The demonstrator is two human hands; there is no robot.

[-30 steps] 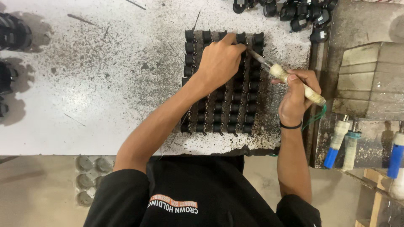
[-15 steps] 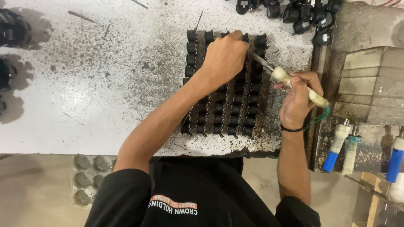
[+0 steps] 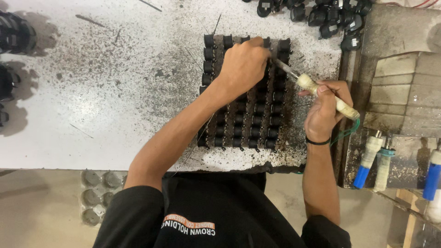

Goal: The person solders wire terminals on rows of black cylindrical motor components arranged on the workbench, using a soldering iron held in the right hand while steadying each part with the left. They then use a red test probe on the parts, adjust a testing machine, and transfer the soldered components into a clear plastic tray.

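- Right hand: grip closed around a tool with a pale wrapped handle, pen-style; its metal tip points up-left into the block of parts.
- Left hand: fingers curled down onto the top rows of the block, pressing or pinching one small part there; which part can't be told, the hand hides it. Grip looks shut on it.
- Tool tip meets the block just beside the left fingertips, near the top-right corner of the grid.
- Block of small black parts: set in neat rows and columns, lying on the speckled white worktop, right-centre of it, close to the person's body.
- Step in hand, as a judgement: working the tip on one part in the top rows while the other hand steadies it; looks like soldering or a similar touch-up, part by part.
- Next move would call for keeping the tip steady on the small contact, then shifting both hands to the neighbouring part in the row without knocking the grid out of line.
- Further out: loose black parts heaped at the top right edge.
- Blue-handled tools stand in a rack at right, beside a grimy tray.
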